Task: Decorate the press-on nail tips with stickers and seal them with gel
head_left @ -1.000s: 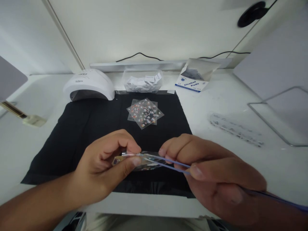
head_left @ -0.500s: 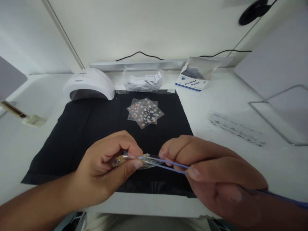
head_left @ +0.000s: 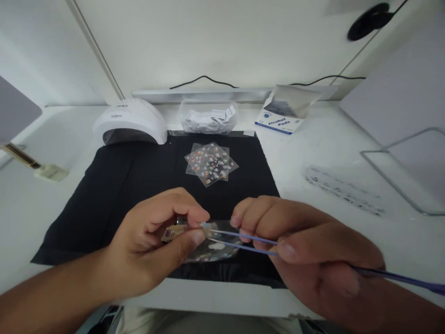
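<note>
Between thumb and forefinger, my left hand (head_left: 156,241) pinches a clear sticker sheet (head_left: 222,253) with small printed motifs and a whitish patch. A small yellowish piece with a purple mark (head_left: 173,233) shows inside the curl of that hand; whether it belongs to the sheet I cannot tell. My right hand (head_left: 309,236) is closed around slim purple-blue tweezers (head_left: 255,239). Their two tips lie slightly apart at the sheet, beside my left thumb. The right fingertips are close to the sheet's right end; contact is unclear. Beyond the hands, overlapping clear sticker sheets (head_left: 211,163) lie on the black cloth (head_left: 139,171).
A white nail lamp (head_left: 134,116) stands at the back left. Next to it are a clear tub (head_left: 208,121) of small white packets and an open alcohol pads box (head_left: 283,113). A clear strip (head_left: 342,190) and a wire stand (head_left: 392,178) are at right, a brush-like tool (head_left: 50,171) at left.
The sheet in my left hand has tipped so more of its face shows below the tweezers. Both hands stay nearly in place, and the view has shifted slightly.
</note>
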Demonstrator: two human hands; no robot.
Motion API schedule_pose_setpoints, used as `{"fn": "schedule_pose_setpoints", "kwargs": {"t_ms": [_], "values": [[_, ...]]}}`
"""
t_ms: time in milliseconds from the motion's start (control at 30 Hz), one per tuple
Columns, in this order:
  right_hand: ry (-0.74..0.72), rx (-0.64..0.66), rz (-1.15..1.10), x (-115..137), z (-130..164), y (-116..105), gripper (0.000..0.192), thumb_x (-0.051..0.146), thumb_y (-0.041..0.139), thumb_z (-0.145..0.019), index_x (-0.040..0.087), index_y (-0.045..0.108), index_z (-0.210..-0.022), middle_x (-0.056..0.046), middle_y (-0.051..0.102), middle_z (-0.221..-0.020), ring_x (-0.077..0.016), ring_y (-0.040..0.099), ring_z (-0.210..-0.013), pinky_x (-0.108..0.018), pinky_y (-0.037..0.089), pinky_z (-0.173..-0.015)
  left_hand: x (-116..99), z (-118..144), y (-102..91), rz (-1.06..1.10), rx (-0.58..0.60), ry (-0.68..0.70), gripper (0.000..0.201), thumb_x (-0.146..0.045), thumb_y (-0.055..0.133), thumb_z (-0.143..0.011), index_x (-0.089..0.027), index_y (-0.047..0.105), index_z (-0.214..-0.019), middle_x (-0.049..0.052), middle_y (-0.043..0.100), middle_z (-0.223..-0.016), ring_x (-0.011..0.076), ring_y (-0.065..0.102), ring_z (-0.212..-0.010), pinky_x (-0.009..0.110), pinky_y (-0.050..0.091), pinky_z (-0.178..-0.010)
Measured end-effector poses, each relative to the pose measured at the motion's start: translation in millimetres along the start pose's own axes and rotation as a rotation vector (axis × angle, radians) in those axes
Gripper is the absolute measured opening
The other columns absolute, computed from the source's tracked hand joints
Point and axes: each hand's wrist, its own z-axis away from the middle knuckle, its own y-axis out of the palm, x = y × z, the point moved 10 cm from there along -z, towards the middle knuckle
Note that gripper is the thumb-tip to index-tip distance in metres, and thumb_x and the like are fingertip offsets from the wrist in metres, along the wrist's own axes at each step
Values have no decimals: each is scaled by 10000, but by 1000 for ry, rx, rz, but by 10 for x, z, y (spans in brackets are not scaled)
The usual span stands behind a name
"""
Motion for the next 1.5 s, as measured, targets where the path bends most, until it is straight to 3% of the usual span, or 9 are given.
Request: {"fn": "schedule_pose_setpoints", "kwargs": {"t_ms": [100,300,467,700,967,1167,1500], "values": [[26,-29,11,-2,12,-22,280,347,475,-1010,214,717,-1056,-52,634,-766,-208,672,-720,-448,606,-684,-42,-27,-8,30,7,13,233,-102,619,-904,-258,670,-1070,2,606,-853,93,579,-707,179,475,-597],[40,46,7,-4,32,39,303,340,445,-1023,210,699,-1124,-70,645,-825,-217,688,-776,-451,613,-700,30,9,-5,148,-8,-32,323,-73,620,-897,-304,618,-1122,-25,596,-833,73,552,-621,174,475,-559],[42,50,23,0,72,20,308,333,436,-1027,200,694,-1128,-73,636,-851,-222,696,-793,-456,623,-699,-15,21,-35,123,-33,15,216,-90,620,-900,-279,593,-1001,-23,588,-830,98,573,-705,184,477,-598],[43,25,45,22,54,19,293,334,455,-1018,213,691,-1142,-59,627,-837,-213,697,-765,-421,630,-656,-24,-14,-80,-32,-59,-5,201,-100,660,-882,-264,656,-998,-13,637,-851,98,605,-728,182,494,-630],[86,6,-7,-1,-29,21,298,382,520,-984,219,712,-1143,-66,646,-799,-207,671,-697,-373,618,-577,-54,-48,-59,-59,-13,-20,104,-125,672,-876,-221,687,-914,-3,642,-811,96,607,-702,167,493,-594],[128,-80,-7,-36,-21,-26,255,328,526,-987,221,745,-1062,-62,658,-764,-192,675,-645,-349,608,-542,-31,-56,-8,-36,40,-42,80,-130,675,-878,-209,685,-888,1,634,-801,95,606,-677,165,489,-564],[94,14,-53,-28,-38,1,288,279,525,-969,198,719,-1167,-88,689,-738,-222,679,-653,-377,595,-541,49,-40,5,22,52,-95,70,-148,668,-885,-210,692,-909,6,618,-802,91,572,-635,173,456,-530]]}}
